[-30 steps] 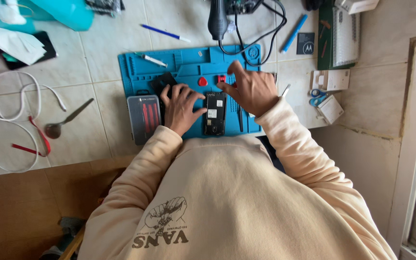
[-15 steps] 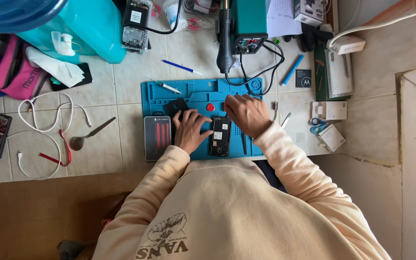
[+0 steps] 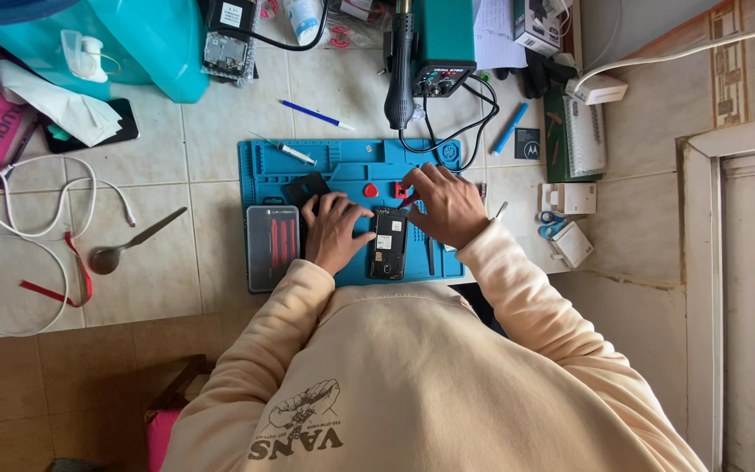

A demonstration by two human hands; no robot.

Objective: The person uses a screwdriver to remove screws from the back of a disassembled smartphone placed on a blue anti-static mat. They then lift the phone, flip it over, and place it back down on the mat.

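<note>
A black phone (image 3: 388, 243) with its back off lies on a blue work mat (image 3: 264, 166). My left hand (image 3: 334, 229) rests flat on the mat with fingers spread, touching the phone's left edge, just below a black cover piece (image 3: 306, 187). My right hand (image 3: 444, 206) is above and right of the phone. Its fingertips are curled down at a small red piece (image 3: 400, 191); whether they pinch it is hidden. A red round cap (image 3: 370, 190) lies between the hands. A thin dark tool (image 3: 431, 255) lies on the mat under my right wrist.
A grey case of red tools (image 3: 273, 247) sits on the mat's left end. A hot-air station (image 3: 440, 52) with handpiece (image 3: 399, 79) and black cable stands behind. Also around: blue pens (image 3: 315, 114), a spoon (image 3: 128, 245), white cables (image 3: 19, 232), a turquoise container (image 3: 146, 39), small white boxes (image 3: 568, 199).
The view has tilted to show more of the tiled top behind the mat. Both hands stay at the phone; the right fingertips remain by the small red piece.
</note>
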